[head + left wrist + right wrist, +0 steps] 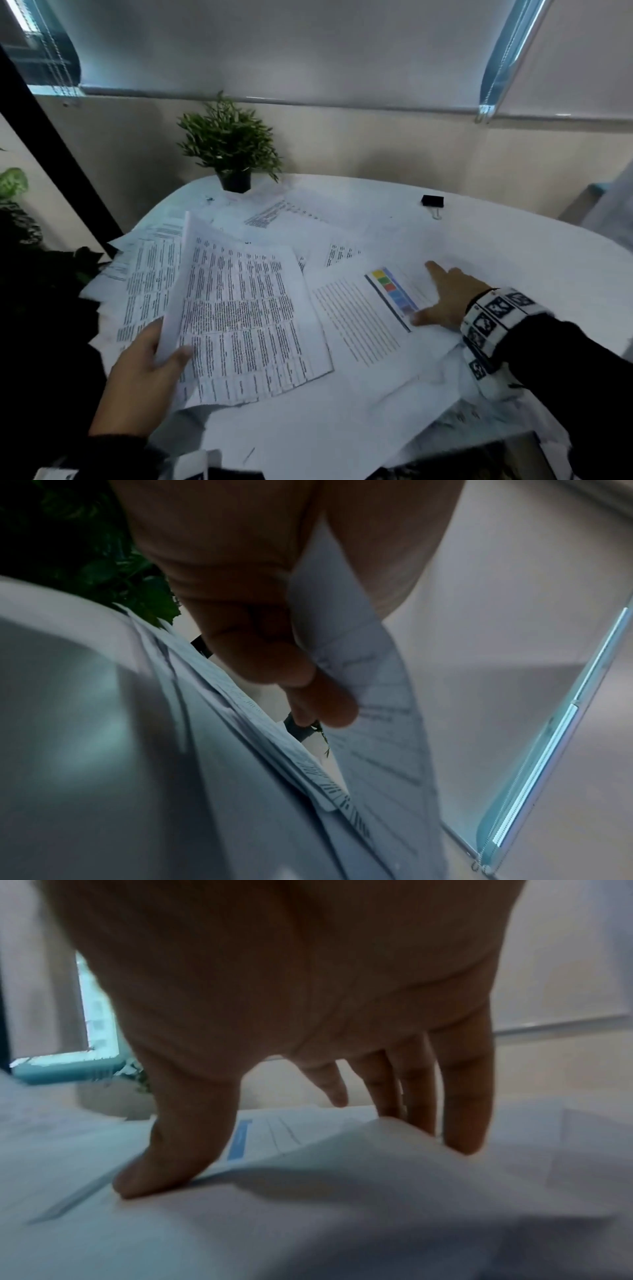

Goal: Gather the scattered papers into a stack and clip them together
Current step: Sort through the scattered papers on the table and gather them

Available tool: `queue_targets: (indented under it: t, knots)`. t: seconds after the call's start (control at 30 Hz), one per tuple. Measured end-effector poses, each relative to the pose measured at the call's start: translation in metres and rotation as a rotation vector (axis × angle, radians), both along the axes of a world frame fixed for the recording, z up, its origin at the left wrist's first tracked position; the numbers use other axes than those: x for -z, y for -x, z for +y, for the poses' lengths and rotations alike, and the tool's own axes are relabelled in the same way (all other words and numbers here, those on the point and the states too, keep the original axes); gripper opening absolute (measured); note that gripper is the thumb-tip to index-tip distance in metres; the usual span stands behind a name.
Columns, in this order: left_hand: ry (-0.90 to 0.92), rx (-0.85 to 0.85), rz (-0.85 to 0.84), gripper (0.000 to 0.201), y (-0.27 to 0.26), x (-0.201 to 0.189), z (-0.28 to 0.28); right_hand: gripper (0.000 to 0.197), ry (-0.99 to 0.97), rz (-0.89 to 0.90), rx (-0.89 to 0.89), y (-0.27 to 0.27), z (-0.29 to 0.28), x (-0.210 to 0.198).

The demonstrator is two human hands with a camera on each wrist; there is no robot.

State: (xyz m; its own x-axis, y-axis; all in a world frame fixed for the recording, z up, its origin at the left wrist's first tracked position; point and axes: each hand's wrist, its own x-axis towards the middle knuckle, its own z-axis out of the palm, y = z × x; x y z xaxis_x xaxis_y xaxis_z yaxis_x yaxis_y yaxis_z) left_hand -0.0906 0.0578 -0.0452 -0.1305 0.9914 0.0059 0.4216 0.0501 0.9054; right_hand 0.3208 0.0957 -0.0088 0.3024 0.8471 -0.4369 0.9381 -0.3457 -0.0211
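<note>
The room was dim and bluish, lit by cold daylight leaking past the edges of the pale roller blinds (291,48) at the upper left and upper right of the head view. The round white bench (513,246) caught a soft sheen on its far side, while the lower left corner sank into near black. Straight lines bowed toward the frame edges. The right hand (445,298) was smeared by motion blur. In the left wrist view, the left hand (260,610) and nearby white printed papers (240,777) were soft and shadowed; a bright strip glared at the right. The right wrist view was blurred throughout.
</note>
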Motion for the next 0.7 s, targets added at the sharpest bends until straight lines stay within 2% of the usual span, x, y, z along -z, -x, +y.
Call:
queue_targets:
  t: [0.1, 0.2, 0.27, 0.33, 0.4, 0.47, 0.53, 0.6, 0.67, 0.7]
  knots:
    - [-0.010, 0.016, -0.007, 0.047, -0.003, -0.004, -0.003, 0.103, -0.173, 0.126, 0.075, -0.003, 0.002, -0.012]
    - [0.000, -0.019, -0.089, 0.076, -0.001, -0.006, -0.005, 0.059, -0.549, 0.252, 0.142, -0.014, -0.001, -0.050]
    - [-0.031, -0.024, -0.064, 0.092, -0.003, -0.010, -0.006, 0.027, -0.834, 0.295, 0.125, -0.019, -0.006, -0.083]
    - [-0.094, 0.035, 0.048, 0.089, -0.006, -0.016, -0.006, 0.013, -1.058, 0.330, 0.103, -0.022, -0.012, -0.112]
    - [-0.099, 0.106, 0.098, 0.076, -0.009, -0.020, -0.005, 0.010, -1.184, 0.420, 0.079, -0.022, -0.016, -0.133]
    - [-0.065, 0.141, 0.093, 0.065, -0.013, -0.019, -0.003, 0.012, -1.187, 0.616, 0.054, -0.020, -0.018, -0.147]
    - [-0.032, 0.124, 0.012, 0.062, -0.017, -0.018, 0.000, 0.010, -1.029, 0.717, -0.053, -0.009, -0.018, -0.149]
    - [0.030, 0.087, -0.170, 0.051, -0.025, -0.019, 0.002, 0.013, -0.780, 0.690, -0.210, 0.013, -0.016, -0.138]
    - [0.151, 0.081, -0.403, 0.021, -0.036, -0.023, -0.004, 0.012, -0.581, 0.612, -0.385, 0.040, -0.009, -0.118]
    - [0.238, 0.127, -0.528, 0.044, -0.040, -0.022, -0.008, 0.014, -0.501, 0.549, -0.456, 0.053, -0.005, -0.107]
